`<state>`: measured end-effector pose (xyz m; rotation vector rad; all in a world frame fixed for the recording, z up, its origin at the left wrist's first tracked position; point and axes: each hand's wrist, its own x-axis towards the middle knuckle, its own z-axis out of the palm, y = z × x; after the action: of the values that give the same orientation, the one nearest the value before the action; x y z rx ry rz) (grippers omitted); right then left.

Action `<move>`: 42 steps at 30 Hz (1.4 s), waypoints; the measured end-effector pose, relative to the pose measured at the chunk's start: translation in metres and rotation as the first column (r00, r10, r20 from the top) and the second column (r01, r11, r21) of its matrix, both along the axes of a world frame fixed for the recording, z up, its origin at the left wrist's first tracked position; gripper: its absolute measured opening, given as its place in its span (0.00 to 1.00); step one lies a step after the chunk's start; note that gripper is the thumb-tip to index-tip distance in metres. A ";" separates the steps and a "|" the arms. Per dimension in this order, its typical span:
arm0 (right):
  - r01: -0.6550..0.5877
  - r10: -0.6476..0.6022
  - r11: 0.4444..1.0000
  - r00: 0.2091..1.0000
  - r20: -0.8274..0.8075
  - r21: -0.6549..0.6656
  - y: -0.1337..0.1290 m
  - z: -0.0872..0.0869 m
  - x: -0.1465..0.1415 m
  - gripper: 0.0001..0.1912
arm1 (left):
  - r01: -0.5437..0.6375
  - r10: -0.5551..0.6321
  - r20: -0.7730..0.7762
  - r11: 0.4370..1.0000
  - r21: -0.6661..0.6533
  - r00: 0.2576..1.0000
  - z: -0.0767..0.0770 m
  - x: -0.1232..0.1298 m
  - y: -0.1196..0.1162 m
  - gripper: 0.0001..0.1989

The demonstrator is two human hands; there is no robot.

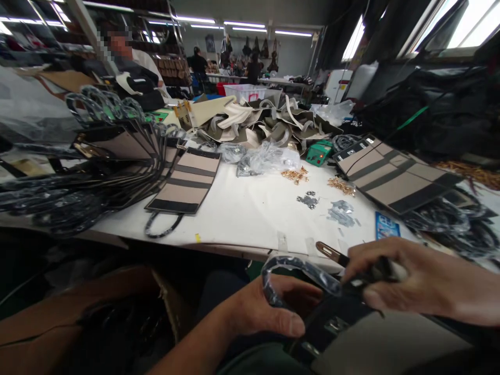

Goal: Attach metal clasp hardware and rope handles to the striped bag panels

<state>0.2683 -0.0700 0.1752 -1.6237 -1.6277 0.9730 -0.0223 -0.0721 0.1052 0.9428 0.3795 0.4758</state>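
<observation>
A dark bag panel (375, 338) with a beige lining lies low at the right, over my lap. Its plastic-wrapped handle (299, 264) loops up beside my left hand (273, 310), whose thumb and fingers close round the panel's edge at the handle. On the panel near that thumb are small metal fittings (336, 325). My right hand (394, 276) pinches a dark strap at the panel's top edge; the strap's end bears a gold-coloured metal piece (328, 251) pointing left. Motion blurs the right fingers a little.
Stacked panels with wrapped handles (128, 156) fill the table's left. More panels (398, 174) lie at the right. Gold fittings (296, 175), metal plates (341, 213) and a green box (319, 152) sit mid-table. An open carton (164, 297) stands below left. People are in the background.
</observation>
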 end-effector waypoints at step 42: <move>0.380 -0.120 0.924 0.398 -0.909 0.044 0.056 -0.142 -0.106 0.16 | -0.744 0.570 -0.479 0.511 -0.431 0.668 -0.111 0.051 0.030 0.17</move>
<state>0.1625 -0.0137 0.0333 -0.8171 -0.6554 1.1201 0.0283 -0.0422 -0.0053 0.1764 1.1213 0.8704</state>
